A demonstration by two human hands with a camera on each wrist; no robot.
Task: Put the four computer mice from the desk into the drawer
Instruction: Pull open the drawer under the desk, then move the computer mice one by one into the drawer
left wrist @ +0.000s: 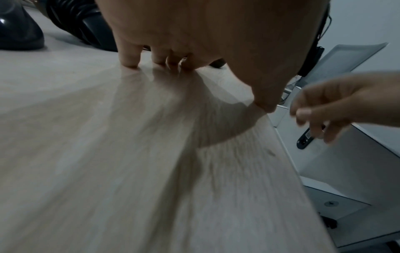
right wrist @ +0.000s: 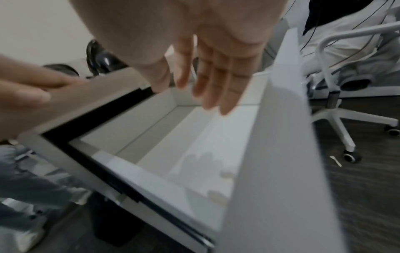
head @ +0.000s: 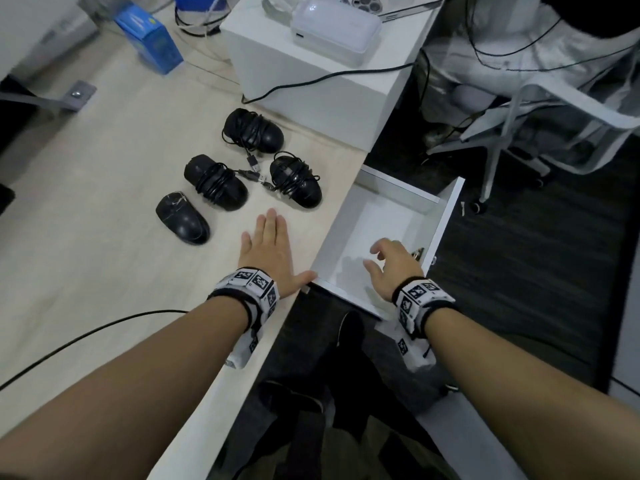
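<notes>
Several black mice lie on the pale wooden desk. Three have their cords wound round them: one at the back, one in the middle and one on the right. A cordless mouse lies nearest on the left. My left hand rests flat on the desk just in front of them, fingers straight, thumb at the desk's edge. The white drawer stands pulled out at the right, with nothing visible in it. My right hand hovers over it, fingers loose, holding nothing.
A white box with a white device and a black cable sits behind the mice. A blue carton lies at the back left. A white swivel chair stands right of the drawer on dark carpet. A black cable crosses the near desk.
</notes>
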